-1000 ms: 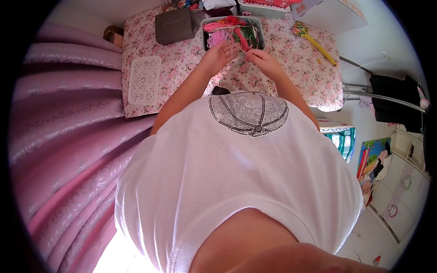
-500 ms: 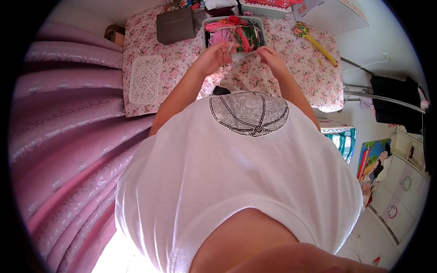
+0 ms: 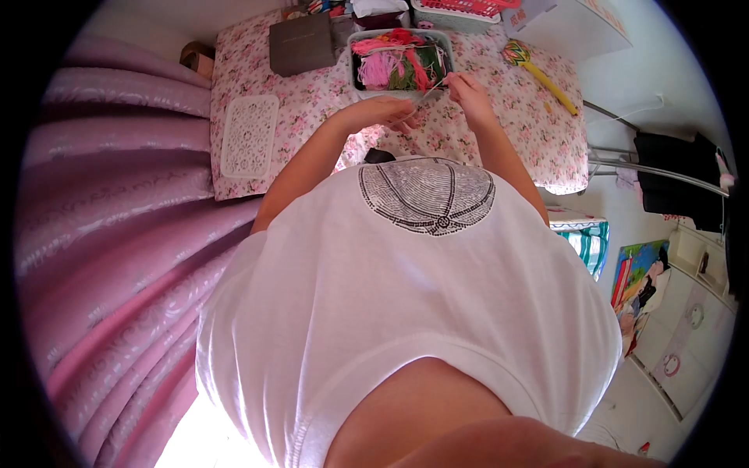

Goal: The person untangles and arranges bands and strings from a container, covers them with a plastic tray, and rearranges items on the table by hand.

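Observation:
A thin pale cord (image 3: 428,94) runs between my two hands in front of a light-rimmed basket. My left hand (image 3: 382,114) is low on the left with its fingers bent, and the cord crosses over them as if looped there. Higher and to the right, my right hand (image 3: 467,92) pinches the other end of the cord between thumb and fingers. The basket (image 3: 352,81) beyond them holds bundles of pink strands (image 3: 380,69), red strands (image 3: 422,72) and dark green strands (image 3: 434,59).
On the flowered tablecloth (image 3: 304,129) lie a white openwork panel (image 3: 250,136) and a dark grey box (image 3: 302,44) at the left. A yellow-handled stick (image 3: 550,87) with a patterned head lies at the right. A red basket (image 3: 468,8) and a white carton (image 3: 573,27) stand behind.
My left hand has come down toward my body and turned, while my right hand has shifted slightly up and right. The pale cord now stretches visibly between them, and more of the basket shows.

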`<state>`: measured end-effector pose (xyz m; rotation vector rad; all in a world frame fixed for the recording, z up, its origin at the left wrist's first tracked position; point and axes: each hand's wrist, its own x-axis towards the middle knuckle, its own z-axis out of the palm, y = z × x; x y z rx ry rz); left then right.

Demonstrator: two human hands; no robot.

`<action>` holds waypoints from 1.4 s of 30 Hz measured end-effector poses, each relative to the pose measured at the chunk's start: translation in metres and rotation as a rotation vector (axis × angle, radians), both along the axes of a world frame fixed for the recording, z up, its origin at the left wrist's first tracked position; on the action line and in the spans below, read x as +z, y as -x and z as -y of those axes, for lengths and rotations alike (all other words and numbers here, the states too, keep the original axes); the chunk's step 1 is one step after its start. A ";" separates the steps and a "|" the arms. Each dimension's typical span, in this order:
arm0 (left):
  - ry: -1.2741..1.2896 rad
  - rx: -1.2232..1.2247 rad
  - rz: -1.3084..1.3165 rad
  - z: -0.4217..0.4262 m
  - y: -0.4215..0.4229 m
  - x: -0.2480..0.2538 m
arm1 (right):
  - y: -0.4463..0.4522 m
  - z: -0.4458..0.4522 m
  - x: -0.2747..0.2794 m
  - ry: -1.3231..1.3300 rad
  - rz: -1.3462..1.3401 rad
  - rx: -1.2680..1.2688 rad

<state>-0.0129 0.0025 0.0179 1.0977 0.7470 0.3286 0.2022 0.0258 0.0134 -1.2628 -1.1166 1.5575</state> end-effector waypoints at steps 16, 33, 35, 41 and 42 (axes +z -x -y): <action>0.291 0.559 1.070 -0.021 0.013 -0.017 | 0.020 0.035 -0.020 -0.051 0.201 0.290; 0.148 0.385 0.457 0.005 -0.018 0.001 | 0.036 0.030 0.015 0.235 -0.309 0.381; 0.146 0.376 0.435 0.005 -0.020 -0.009 | 0.038 0.030 0.008 0.168 -0.258 0.397; -0.042 0.493 0.278 0.010 -0.028 -0.017 | 0.039 0.023 -0.024 0.061 -0.155 0.202; -0.045 0.542 0.273 0.011 -0.029 -0.017 | 0.037 0.023 -0.025 0.041 -0.100 0.218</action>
